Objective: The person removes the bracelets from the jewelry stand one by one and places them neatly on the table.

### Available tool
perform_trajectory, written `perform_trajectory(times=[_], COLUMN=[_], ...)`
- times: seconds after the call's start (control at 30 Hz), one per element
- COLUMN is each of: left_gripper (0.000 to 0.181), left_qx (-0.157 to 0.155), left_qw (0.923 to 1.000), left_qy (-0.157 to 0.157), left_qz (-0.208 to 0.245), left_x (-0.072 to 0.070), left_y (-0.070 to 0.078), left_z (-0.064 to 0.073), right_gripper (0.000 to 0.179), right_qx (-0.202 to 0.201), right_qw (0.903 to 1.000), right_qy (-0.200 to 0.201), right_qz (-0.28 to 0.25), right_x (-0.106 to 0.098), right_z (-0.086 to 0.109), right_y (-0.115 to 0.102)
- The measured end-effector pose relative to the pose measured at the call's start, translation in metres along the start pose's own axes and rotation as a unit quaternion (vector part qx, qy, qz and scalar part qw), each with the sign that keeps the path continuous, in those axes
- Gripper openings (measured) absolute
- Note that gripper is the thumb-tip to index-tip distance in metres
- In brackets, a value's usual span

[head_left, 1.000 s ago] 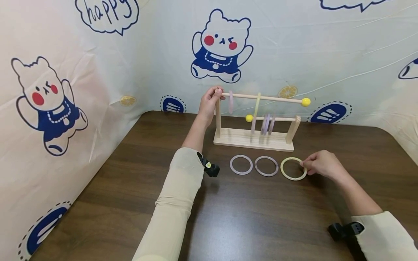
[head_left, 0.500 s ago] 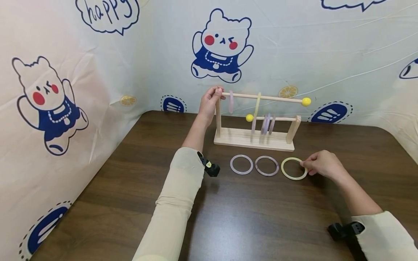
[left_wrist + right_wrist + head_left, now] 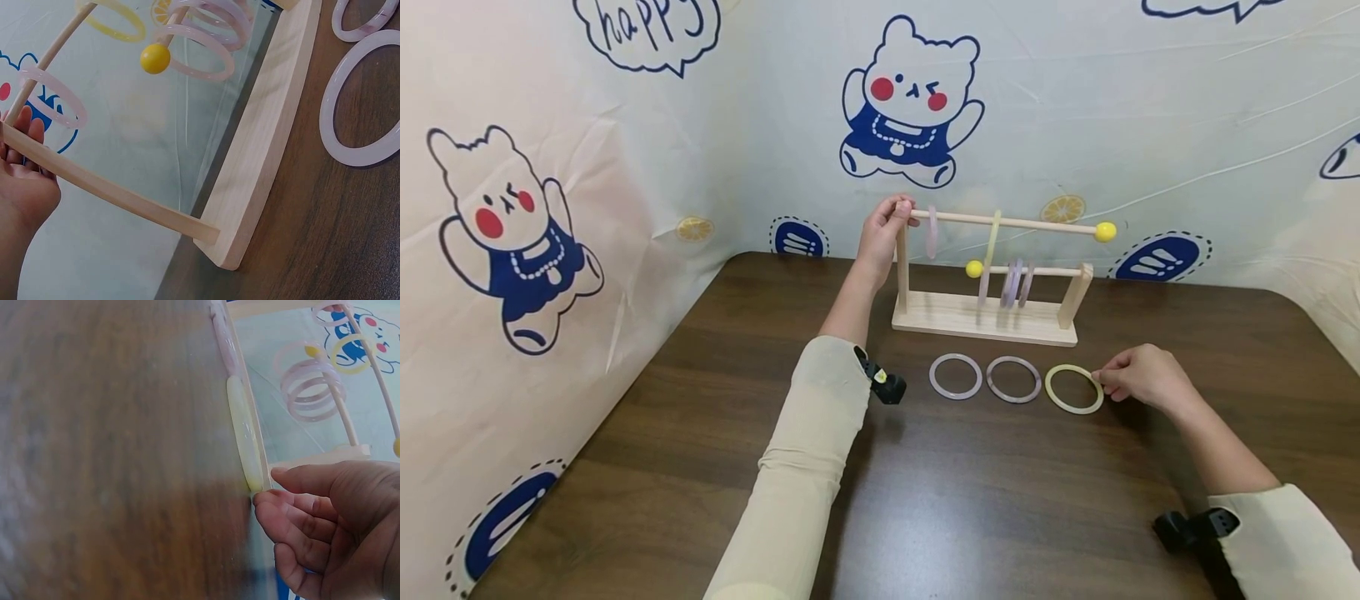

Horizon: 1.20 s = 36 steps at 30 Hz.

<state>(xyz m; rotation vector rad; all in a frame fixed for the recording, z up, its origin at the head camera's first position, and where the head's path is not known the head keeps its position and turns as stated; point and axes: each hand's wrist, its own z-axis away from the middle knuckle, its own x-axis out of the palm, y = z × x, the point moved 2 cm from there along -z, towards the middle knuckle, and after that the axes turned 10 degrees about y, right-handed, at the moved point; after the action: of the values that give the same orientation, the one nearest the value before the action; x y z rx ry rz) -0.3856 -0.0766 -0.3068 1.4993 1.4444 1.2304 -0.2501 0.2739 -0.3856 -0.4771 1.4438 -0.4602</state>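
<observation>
A wooden bangle stand [image 3: 985, 319] with two rods stands on the table. My left hand [image 3: 882, 237] grips the top of its taller left post, where the upper rod [image 3: 1030, 223] begins. A pink bangle [image 3: 53, 99] and a yellow bangle [image 3: 992, 241] hang on that rod; several pale purple bangles [image 3: 1012, 285] hang on the lower one. Two purple bangles [image 3: 955, 377] [image 3: 1013, 380] and a pale yellow bangle [image 3: 1052, 403] lie in a row before the stand. At the yellow bangle's right edge is my right hand [image 3: 1142, 377], its thumb and forefinger slightly apart in the right wrist view.
Yellow balls [image 3: 1105, 232] cap the free ends of the rods. The dark wooden table [image 3: 970, 517] meets a printed cloth backdrop [image 3: 760, 125] behind and at the left. Both wrists carry a black camera [image 3: 889, 389].
My right thumb and forefinger, which were pinching the yellow bangle's edge, have parted from it; the bangle has shifted slightly left. My left hand keeps its grip on the post.
</observation>
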Motion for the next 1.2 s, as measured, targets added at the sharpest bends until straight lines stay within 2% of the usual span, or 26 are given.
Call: perform_trajectory(times=[0.43,0.7,1.03,1.2], left_gripper=[0.020,0.034,0.021,0.025], left_qx=[-0.006,-0.007,-0.003,-0.001], left_qw=[1.0000,1.0000,1.0000,1.0000], left_qy=[0.005,0.001,-0.001,-0.003], left_qz=[0.001,-0.004,0.002,0.000], left_x=[-0.001,0.000,0.000,-0.001], left_y=[0.002,0.002,0.002,0.001], left_z=[0.000,0.000,0.000,-0.001], right_gripper=[0.030,0.032,0.031,0.029], right_qx=[0.005,0.003,-0.017,-0.023], right_qw=[1.0000,0.9999,0.9988,0.9983], right_qy=[0.004,0.009,0.042,0.051], right_qz=[0.005,0.013,0.021,0.015], right_x=[-0.001,-0.001,0.003,0.007], right_z=[-0.002,-0.004,-0.010,-0.012], right_y=[-0.002,-0.009,-0.026,-0.036])
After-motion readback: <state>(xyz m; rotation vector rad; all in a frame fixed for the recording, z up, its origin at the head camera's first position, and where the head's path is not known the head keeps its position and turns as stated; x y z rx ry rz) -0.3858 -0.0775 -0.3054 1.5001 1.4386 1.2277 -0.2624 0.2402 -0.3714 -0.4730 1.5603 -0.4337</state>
